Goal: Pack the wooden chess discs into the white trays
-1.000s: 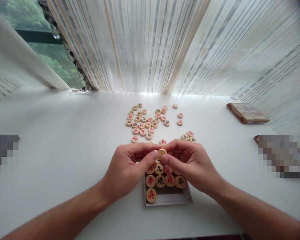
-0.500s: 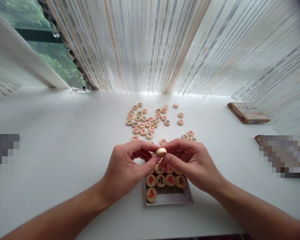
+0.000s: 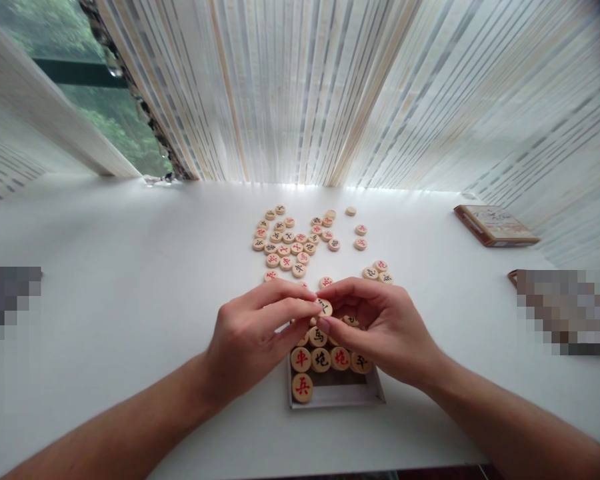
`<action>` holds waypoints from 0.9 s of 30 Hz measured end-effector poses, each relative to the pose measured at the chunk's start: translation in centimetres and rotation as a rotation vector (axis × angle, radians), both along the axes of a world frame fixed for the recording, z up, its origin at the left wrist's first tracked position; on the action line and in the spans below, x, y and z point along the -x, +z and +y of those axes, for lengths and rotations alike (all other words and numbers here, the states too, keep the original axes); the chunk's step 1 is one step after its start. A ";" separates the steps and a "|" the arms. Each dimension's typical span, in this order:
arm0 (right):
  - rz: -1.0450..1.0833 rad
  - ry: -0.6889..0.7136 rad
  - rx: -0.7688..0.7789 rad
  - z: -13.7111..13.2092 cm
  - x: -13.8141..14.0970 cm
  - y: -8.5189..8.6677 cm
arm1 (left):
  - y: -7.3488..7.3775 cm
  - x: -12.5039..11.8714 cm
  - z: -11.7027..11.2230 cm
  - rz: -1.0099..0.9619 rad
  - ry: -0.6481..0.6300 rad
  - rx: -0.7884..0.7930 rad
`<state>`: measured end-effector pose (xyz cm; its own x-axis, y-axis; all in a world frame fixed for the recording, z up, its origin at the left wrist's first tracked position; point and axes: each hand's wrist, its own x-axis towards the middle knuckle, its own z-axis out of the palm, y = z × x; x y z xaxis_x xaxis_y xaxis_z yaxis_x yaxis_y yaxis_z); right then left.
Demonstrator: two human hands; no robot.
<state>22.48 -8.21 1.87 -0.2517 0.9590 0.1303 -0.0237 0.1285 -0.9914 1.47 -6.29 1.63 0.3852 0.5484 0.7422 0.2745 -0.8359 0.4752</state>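
Between my two hands, above the box, is a round wooden Chinese chess piece (image 3: 325, 307) with a black character facing me. The fingertips of my left hand (image 3: 260, 327) press on its left side and face. My right hand (image 3: 380, 327) pinches its right edge between thumb and finger. Below them sits a shallow open box (image 3: 340, 398) with rows of pieces laid face up, among them a red piece (image 3: 303, 387) alone in the front row and a black cannon piece (image 3: 321, 360). My hands hide part of the rear rows.
Many loose chess pieces (image 3: 296, 249) lie scattered on the white table (image 3: 130, 300) beyond my hands. A smaller cluster (image 3: 371, 273) is right of them. A flat decorated box (image 3: 500, 225) lies far right, near a blurred-out item (image 3: 570, 310). Striped curtains (image 3: 290, 100) hang behind.
The held piece has turned from its blank, edge-on side to show its black character. My left fingers have shifted over its face. The pieces in the box and on the table stay put.
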 end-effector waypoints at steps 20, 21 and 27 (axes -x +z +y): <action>-0.755 0.255 -0.455 -1.2 -2.3 4.4 | 0.1 0.1 1.3 0.006 0.099 -0.007; -0.751 0.277 -0.455 -1.5 -2.4 4.2 | 0.0 0.1 1.2 0.008 0.103 -0.004; -0.784 0.362 -0.434 -2.8 -2.3 2.3 | 0.0 0.1 1.1 0.031 0.109 0.017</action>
<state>24.78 -11.04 4.12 -0.6887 0.7144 0.1238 0.5148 0.6021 -0.6103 1.36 -5.16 1.62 0.3447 0.6006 0.7214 0.3782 -0.7922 0.4788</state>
